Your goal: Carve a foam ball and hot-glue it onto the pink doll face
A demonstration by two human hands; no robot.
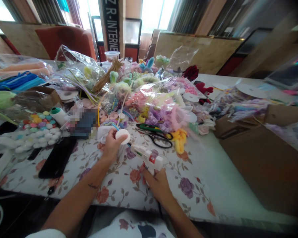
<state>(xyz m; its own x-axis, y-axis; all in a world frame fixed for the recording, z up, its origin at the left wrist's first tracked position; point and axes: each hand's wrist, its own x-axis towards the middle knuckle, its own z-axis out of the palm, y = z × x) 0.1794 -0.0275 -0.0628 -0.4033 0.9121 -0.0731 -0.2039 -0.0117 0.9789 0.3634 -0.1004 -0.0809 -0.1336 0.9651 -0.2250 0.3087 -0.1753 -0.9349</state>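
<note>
Between the thumb and fingers of my left hand (112, 144) is a round white disc (123, 136), held up above the flowered tablecloth (129, 195). A pale thin stem (122, 105) rises just behind that hand. My right hand (157, 181) is wrapped round the handle of a white hot glue gun (147, 156). The gun's nozzle points left and sits close to the disc's lower edge; whether they touch I cannot tell. Beyond the gun lie black-handled scissors (160, 140), a green utility knife (149, 128) and a yellow fuzzy bundle (180, 140).
Craft materials in plastic wrap (149, 96) are heaped across the back. At left are a black phone (56, 159), pompoms (43, 135) and a thread spool (59, 116). A large cardboard box (260, 158) stands at right.
</note>
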